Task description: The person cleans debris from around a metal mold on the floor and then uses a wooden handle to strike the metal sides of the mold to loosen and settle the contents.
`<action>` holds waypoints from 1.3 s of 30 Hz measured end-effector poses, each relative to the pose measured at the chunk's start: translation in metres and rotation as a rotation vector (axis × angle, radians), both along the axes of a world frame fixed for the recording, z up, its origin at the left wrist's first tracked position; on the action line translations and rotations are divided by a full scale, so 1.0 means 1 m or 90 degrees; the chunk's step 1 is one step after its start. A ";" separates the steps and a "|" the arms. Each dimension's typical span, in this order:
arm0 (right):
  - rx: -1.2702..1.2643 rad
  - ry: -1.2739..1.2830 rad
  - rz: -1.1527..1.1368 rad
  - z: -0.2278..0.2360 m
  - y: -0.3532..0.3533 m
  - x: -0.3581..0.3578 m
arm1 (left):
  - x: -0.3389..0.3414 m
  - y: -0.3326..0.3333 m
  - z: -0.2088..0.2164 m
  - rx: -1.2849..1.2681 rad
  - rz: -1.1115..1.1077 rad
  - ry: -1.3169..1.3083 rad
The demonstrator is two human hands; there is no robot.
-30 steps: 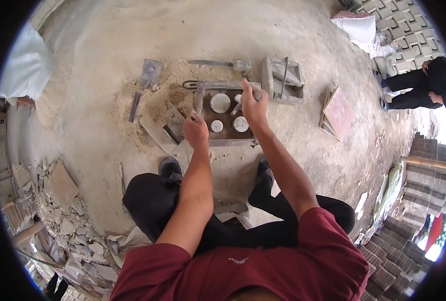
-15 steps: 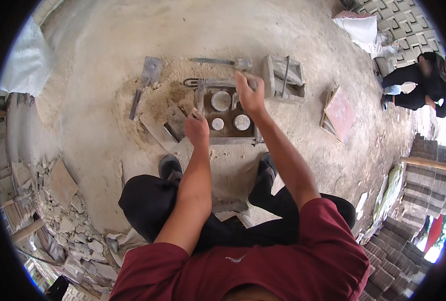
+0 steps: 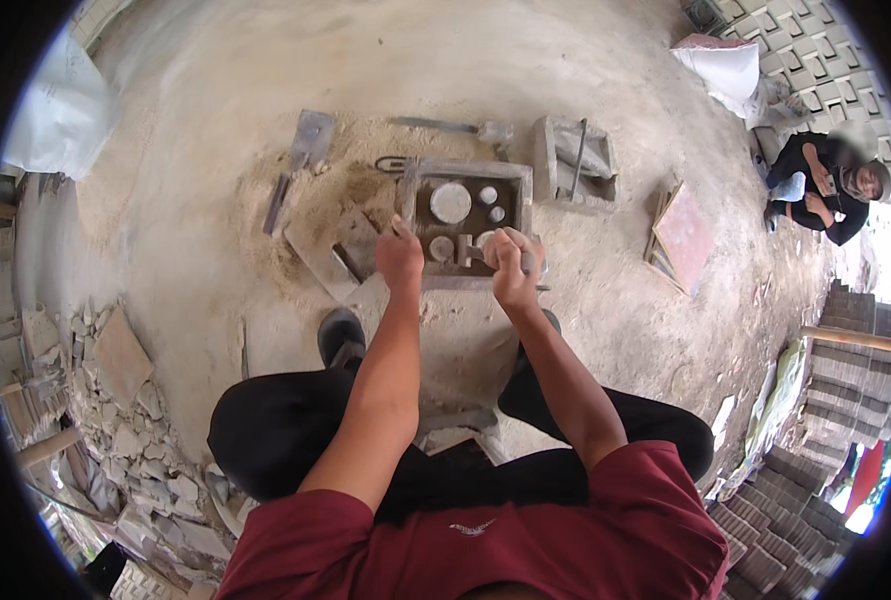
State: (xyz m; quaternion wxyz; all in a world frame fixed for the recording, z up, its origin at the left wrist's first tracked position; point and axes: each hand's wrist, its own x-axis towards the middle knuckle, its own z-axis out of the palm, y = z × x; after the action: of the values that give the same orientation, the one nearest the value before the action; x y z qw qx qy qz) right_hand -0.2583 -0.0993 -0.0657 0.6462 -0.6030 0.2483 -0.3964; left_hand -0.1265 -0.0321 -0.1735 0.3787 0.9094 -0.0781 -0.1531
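Note:
On the ground before me lies a rectangular moulding frame [image 3: 470,168] packed with brown sand. Round pale discs are set in the sand: a large disc [image 3: 450,202] at the upper left, a smaller disc [image 3: 441,249] below it and two small ones [image 3: 488,195] at the upper right. My left hand [image 3: 400,258] is closed on the frame's left wall. In the fist of my right hand [image 3: 513,268] is a short hammer-like tool [image 3: 466,250], its bar-shaped head low over the sand beside the smaller disc. Another disc is partly hidden by this hand.
A grey tray [image 3: 575,200] with a bar across it stands right of the frame. Left lie a flat-bladed tool [image 3: 312,137] and loose sand; beyond, a long-handled tool [image 3: 435,125]. Stacked boards [image 3: 682,238] lie further right. Another person [image 3: 815,190] sits far right; rubble [image 3: 155,440] lies lower left.
My right hand has come down toward me with the tool, from the frame's upper right to its lower right. Two small discs now show there. My left hand stays on the frame.

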 end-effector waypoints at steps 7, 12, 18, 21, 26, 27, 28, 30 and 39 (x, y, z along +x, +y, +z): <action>-0.010 0.011 -0.020 0.018 -0.008 0.012 | 0.001 0.002 -0.002 0.022 0.024 0.009; -0.025 0.077 -0.151 0.018 -0.015 0.055 | 0.011 0.007 -0.008 0.010 0.057 -0.032; -0.022 0.199 -0.139 0.029 -0.018 0.053 | 0.005 0.004 -0.002 0.003 0.023 -0.016; -0.176 0.212 -0.210 0.026 -0.017 0.051 | 0.009 -0.008 0.001 0.006 0.022 -0.032; -0.202 0.218 -0.141 0.024 -0.036 0.041 | 0.009 0.001 -0.007 0.018 0.021 -0.026; -0.165 0.205 -0.108 0.013 -0.049 0.033 | 0.007 -0.003 -0.008 0.038 0.009 -0.023; -0.123 0.196 -0.075 0.007 -0.051 0.030 | 0.005 -0.004 -0.009 0.042 0.007 -0.020; -0.126 0.197 -0.090 0.003 -0.052 0.028 | 0.003 -0.005 -0.009 0.016 0.010 -0.014; -0.098 0.159 -0.329 0.018 -0.035 0.007 | 0.010 0.005 -0.004 0.049 0.016 0.037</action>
State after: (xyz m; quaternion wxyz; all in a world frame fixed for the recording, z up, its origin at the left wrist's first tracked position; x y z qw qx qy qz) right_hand -0.2513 -0.1339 -0.0474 0.4405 -0.6113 0.4402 -0.4885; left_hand -0.1165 -0.0273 -0.1777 0.3472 0.9194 -0.0498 -0.1781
